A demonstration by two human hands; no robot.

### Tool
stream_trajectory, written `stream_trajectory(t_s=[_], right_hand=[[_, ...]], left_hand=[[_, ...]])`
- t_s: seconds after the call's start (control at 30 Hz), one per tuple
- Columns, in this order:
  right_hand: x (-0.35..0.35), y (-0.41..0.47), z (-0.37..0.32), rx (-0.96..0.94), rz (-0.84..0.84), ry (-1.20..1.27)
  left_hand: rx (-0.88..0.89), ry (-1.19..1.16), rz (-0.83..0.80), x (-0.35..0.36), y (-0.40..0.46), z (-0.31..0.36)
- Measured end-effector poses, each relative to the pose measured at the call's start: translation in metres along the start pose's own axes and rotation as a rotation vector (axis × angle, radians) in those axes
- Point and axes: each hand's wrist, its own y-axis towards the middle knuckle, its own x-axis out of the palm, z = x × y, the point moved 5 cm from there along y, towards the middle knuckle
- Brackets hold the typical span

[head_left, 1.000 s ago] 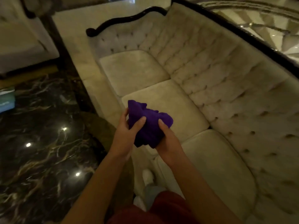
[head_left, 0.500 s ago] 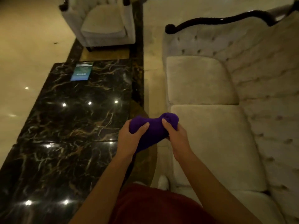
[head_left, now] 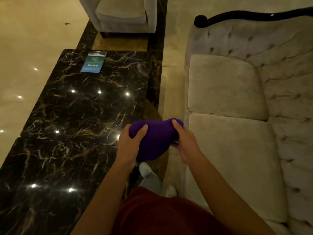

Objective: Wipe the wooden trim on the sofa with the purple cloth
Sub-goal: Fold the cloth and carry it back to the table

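I hold a bunched purple cloth point(head_left: 155, 139) in front of me with both hands. My left hand point(head_left: 129, 145) grips its left side, thumb on top. My right hand point(head_left: 185, 141) grips its right side. The cloth hangs over the gap between the table and the cream tufted sofa point(head_left: 237, 150) on the right. The sofa's dark wooden trim point(head_left: 237, 15) runs along the top of its far arm and back, at the upper right, well away from the cloth.
A long black marble coffee table point(head_left: 81, 107) fills the left, with a blue-green leaflet point(head_left: 94, 63) on its far end. A cream armchair point(head_left: 122, 12) stands beyond it. My feet in white shoes point(head_left: 145, 170) stand in the narrow aisle beside the sofa.
The view has swung left from the sofa back toward the table and armchair. Both hands stay on the cloth and have gathered it into a tighter bundle.
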Motion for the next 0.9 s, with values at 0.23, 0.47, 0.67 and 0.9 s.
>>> stream_trajectory(t_s=[0.23, 0.47, 0.67, 0.9], right_hand=[[0.038, 0.051, -0.017, 0.188, 0.061, -0.147], [0.14, 0.096, -0.002, 0.306, -0.122, -0.451], [0.226, 0.141, 0.031, 0.504, -0.436, -0.184], [0.297, 0.209, 0.034, 0.652, -0.725, -0.353]], left_hand=[[0.021, 0.036, 0.139, -0.039, 0.073, 0.021], [0.095, 0.131, 0.266, -0.09, 0.126, 0.034], [-0.177, -0.406, 0.409, -0.128, 0.152, 0.02], [-0.33, -0.57, 0.6, -0.175, 0.169, 0.003]])
